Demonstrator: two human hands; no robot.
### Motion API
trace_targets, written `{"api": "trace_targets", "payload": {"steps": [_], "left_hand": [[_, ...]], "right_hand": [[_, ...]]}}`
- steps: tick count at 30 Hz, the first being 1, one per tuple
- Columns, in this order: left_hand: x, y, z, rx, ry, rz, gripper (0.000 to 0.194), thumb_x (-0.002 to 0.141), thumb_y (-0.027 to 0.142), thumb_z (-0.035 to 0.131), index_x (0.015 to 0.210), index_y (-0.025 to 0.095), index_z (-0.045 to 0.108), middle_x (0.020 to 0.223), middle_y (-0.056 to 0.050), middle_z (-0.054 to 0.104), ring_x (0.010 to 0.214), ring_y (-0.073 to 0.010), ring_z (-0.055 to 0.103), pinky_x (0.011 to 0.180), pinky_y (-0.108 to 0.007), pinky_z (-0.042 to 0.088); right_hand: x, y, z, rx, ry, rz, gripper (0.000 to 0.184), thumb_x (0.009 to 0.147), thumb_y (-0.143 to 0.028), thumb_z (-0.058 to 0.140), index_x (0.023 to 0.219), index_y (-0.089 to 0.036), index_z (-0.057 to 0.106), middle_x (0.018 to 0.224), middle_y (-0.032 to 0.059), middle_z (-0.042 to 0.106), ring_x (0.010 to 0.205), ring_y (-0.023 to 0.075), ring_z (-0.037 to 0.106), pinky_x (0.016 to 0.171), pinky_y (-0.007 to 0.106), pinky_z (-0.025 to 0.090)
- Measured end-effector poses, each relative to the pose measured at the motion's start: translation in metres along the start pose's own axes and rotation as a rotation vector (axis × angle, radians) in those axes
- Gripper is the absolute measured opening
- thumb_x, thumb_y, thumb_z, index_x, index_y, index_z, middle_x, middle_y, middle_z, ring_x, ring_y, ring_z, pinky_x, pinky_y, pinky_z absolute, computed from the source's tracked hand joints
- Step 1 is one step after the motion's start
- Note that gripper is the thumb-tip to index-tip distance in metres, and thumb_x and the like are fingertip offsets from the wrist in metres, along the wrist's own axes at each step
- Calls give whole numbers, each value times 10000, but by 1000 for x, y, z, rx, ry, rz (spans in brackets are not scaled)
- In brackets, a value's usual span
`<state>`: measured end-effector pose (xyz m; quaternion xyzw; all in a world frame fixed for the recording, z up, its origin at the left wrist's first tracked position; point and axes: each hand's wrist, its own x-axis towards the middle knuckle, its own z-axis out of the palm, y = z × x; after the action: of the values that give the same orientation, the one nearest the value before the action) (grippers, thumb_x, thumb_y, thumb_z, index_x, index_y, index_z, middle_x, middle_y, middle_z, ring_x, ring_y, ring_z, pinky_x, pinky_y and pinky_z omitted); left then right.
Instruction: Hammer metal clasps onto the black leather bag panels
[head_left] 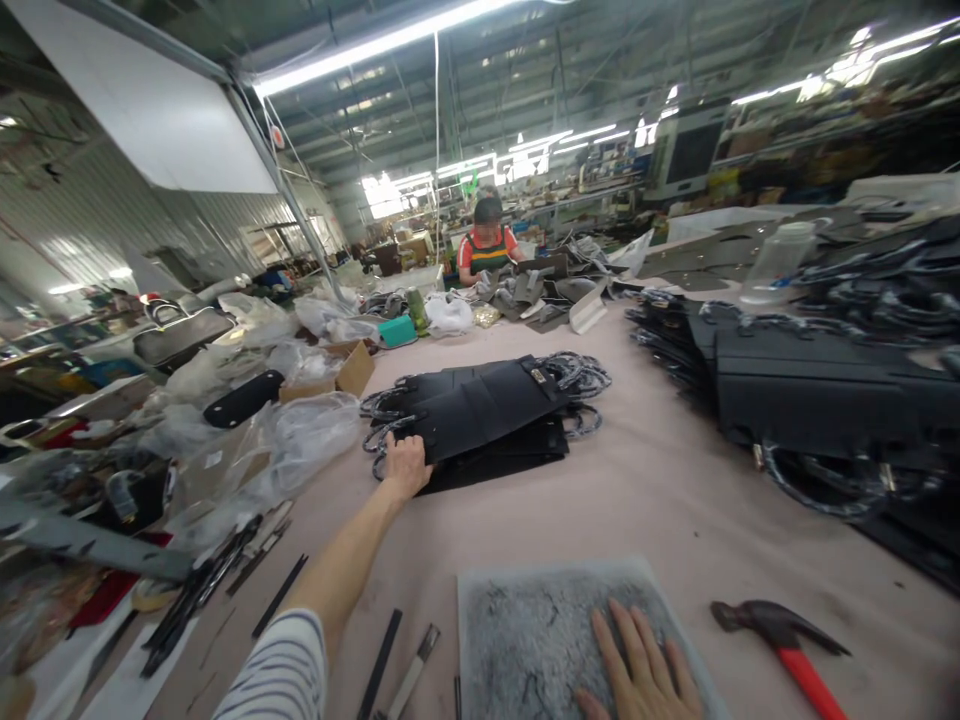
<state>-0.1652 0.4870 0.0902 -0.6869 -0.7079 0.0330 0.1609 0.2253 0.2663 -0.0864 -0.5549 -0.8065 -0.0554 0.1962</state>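
My left hand (406, 467) reaches forward with its fingers curled round the near left corner of a black bag panel (480, 408). This panel tops a small stack with grey-and-black mottled handles (577, 375) sticking out at both ends. Just what the fingertips hold underneath is hidden. My right hand (641, 670) lies flat, fingers spread, on a worn whitish board (525, 625) covered in dark scuffs. To its right rests a claw hammer (776, 630) with a red grip. A thin metal tool (414, 670) and a black strip (381, 660) lie left of the board.
A larger stack of black bag panels (825, 385) with handles stands on the right. Plastic bags (315, 430), a cardboard box (349, 370) and several tools (202, 575) crowd the left side. Across the table a person (487, 245) sits behind piled grey pieces (540, 290).
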Motion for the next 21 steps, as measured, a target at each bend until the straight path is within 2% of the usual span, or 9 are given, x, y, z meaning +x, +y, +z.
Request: {"api": "trace_targets", "payload": {"steps": [2, 5, 7, 9, 12, 15, 18, 21], "left_hand": [[-8, -3, -9, -12, 38, 67, 308, 859, 342, 683, 1045, 103, 627, 1028, -171, 685, 1010, -345, 658, 1161, -555, 299], [-25, -5, -22, -52, 28, 123, 174, 913, 205, 549, 1041, 113, 624, 1022, -165, 675, 959, -316, 670, 947, -451, 490], [-41, -3, -30, -62, 7, 176, 197, 945, 144, 460, 1053, 125, 623, 998, -146, 677, 908, -282, 681, 825, -382, 521], [-58, 2, -37, -59, 25, 263, 223, 967, 140, 431, 1077, 137, 625, 957, -119, 678, 879, -257, 686, 787, -347, 529], [-85, 11, -48, -40, 144, 377, 268, 989, 161, 427, 1182, 151, 613, 888, -84, 672, 813, -227, 687, 716, -309, 539], [-112, 15, -59, -41, 340, 465, 308, 991, 138, 417, 1245, 157, 591, 820, -63, 657, 709, -200, 669, 620, -279, 531], [-148, 6, -70, -124, 538, 568, 328, 989, 116, 425, 1285, 151, 561, 757, -44, 637, 625, -173, 633, 567, -258, 520], [-198, -15, -79, -229, 620, 710, 424, 965, 73, 452, 1376, 147, 519, 766, -58, 664, 628, -173, 635, 574, -268, 539]], "right_hand": [[2, -1, -1, 2, 44, -13, 697, 901, -634, 533, 1446, -205, 599, 1546, 167, 482, 1370, 465, 485, 1134, 671, 265], [4, -4, -3, 21, 43, -2, 689, 910, -620, 528, 1462, -212, 580, 1554, 156, 475, 1384, 455, 471, 1140, 657, 263], [5, -6, -5, 38, 29, 13, 684, 920, -610, 519, 1476, -215, 564, 1568, 145, 460, 1410, 445, 445, 1155, 648, 253], [6, -8, -9, 50, 35, 26, 685, 925, -600, 516, 1479, -199, 558, 1574, 152, 449, 1426, 443, 424, 1165, 649, 237], [8, -13, -15, 79, 31, 43, 689, 933, -599, 511, 1480, -182, 554, 1576, 161, 446, 1438, 437, 410, 1176, 652, 226], [11, -18, -24, 170, -8, 83, 690, 936, -614, 512, 1477, -188, 556, 1582, 150, 444, 1451, 417, 398, 1195, 653, 218], [20, -17, -43, 473, -14, 240, 705, 919, -652, 516, 1439, -182, 587, 1552, 148, 489, 1460, 387, 396, 1228, 636, 205], [35, 2, -79, 1099, 75, 645, 761, 921, -736, 431, 1411, -172, 577, 1490, 173, 549, 1373, 346, 520, 1197, 599, 323]]}}
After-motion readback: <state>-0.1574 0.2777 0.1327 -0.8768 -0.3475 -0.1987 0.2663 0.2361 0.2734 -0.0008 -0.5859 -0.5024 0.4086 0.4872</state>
